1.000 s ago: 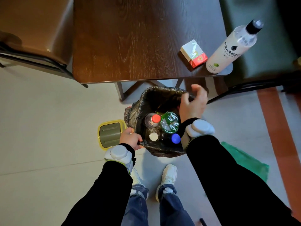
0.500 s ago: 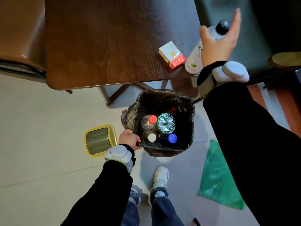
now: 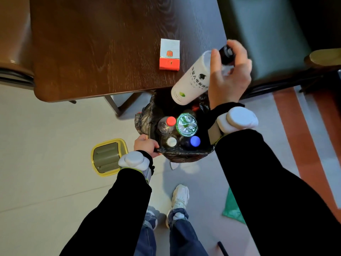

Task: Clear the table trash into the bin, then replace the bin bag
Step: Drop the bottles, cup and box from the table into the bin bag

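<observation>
Head view: the white bottle hangs tilted, base down, over the far rim of the bin, which stands on the floor at the worktop edge. Risk, as a judgement: the bin is already crowded with upright bottles, among them a red-capped bottle and a blue-capped bottle, so a bottle released at this angle may land on the caps, tip and roll out, or catch the black bin bag and drag its folded edge inward. The right hand is clamped on the white bottle's upper body near the black cap, fingers wrapped round it. The left hand is closed on the near-left rim of the bin and its bag, steadying it. A red-and-white carton lies on the worktop, not yet cleared. A green bag lies on the floor to the right; a yellow-rimmed lid lies left of the bin.
</observation>
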`<state>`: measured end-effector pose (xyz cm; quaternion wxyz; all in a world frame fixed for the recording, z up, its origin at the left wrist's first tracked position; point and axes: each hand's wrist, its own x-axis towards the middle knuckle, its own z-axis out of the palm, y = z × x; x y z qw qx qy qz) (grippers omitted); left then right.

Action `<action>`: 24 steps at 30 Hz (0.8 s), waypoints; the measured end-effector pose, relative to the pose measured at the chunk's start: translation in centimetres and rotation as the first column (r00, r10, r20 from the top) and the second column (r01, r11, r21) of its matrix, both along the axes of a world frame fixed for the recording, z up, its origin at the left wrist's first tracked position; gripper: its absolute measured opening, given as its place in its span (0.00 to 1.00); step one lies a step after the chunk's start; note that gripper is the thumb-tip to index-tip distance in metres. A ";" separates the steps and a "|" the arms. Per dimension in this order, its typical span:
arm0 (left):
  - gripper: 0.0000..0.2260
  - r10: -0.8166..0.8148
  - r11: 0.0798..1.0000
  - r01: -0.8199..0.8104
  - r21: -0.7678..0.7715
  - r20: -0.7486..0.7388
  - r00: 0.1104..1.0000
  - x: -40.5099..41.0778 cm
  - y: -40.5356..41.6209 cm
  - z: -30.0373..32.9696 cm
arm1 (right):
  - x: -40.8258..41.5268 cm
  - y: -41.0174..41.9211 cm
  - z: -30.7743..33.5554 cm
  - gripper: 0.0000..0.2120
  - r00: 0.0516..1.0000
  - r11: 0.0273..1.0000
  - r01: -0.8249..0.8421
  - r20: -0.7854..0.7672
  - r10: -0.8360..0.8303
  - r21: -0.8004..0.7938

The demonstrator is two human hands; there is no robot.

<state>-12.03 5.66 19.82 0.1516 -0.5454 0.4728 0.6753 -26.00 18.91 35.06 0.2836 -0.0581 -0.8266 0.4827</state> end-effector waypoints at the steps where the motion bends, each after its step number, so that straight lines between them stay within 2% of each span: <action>1: 0.15 0.008 1.000 -0.008 0.000 -0.004 1.000 -0.2 0.0 0.0 | 0.3 0.1 -0.7 0.17 0.999 1.000 0.019 0.033 -0.019 -0.008; 6: 0.15 0.006 1.000 -0.006 -0.009 -0.020 1.000 -0.7 0.2 -0.1 | 1.7 0.5 -4.4 0.17 0.973 0.999 -0.040 0.227 0.033 0.029; 11: 0.15 -0.022 1.000 0.022 -0.012 -0.030 0.999 -0.9 0.2 -0.1 | 3.0 0.7 -7.6 0.14 0.826 0.952 -0.301 0.514 0.231 0.057; 15: 0.14 -0.128 0.991 0.128 -0.048 0.000 0.992 -0.7 -0.1 -0.2 | 3.9 0.4 -8.9 0.12 0.765 0.935 -0.354 0.584 0.273 0.027; 21: 0.14 -0.123 0.992 0.123 -0.011 -0.005 0.992 -0.1 -0.2 -0.3 | 3.6 -0.8 -9.6 0.16 0.663 0.899 -0.429 0.705 0.250 0.084; 23: 0.13 -0.091 0.996 0.091 0.016 -0.003 0.996 0.3 -0.2 -0.5 | 3.7 -1.6 -10.2 0.17 0.562 0.838 -0.536 0.786 0.258 0.108; 24: 0.13 -0.064 0.997 0.064 0.040 -0.002 0.998 0.4 -0.1 -0.6 | 3.7 -2.0 -10.5 0.18 0.456 0.771 -0.627 0.853 0.255 0.105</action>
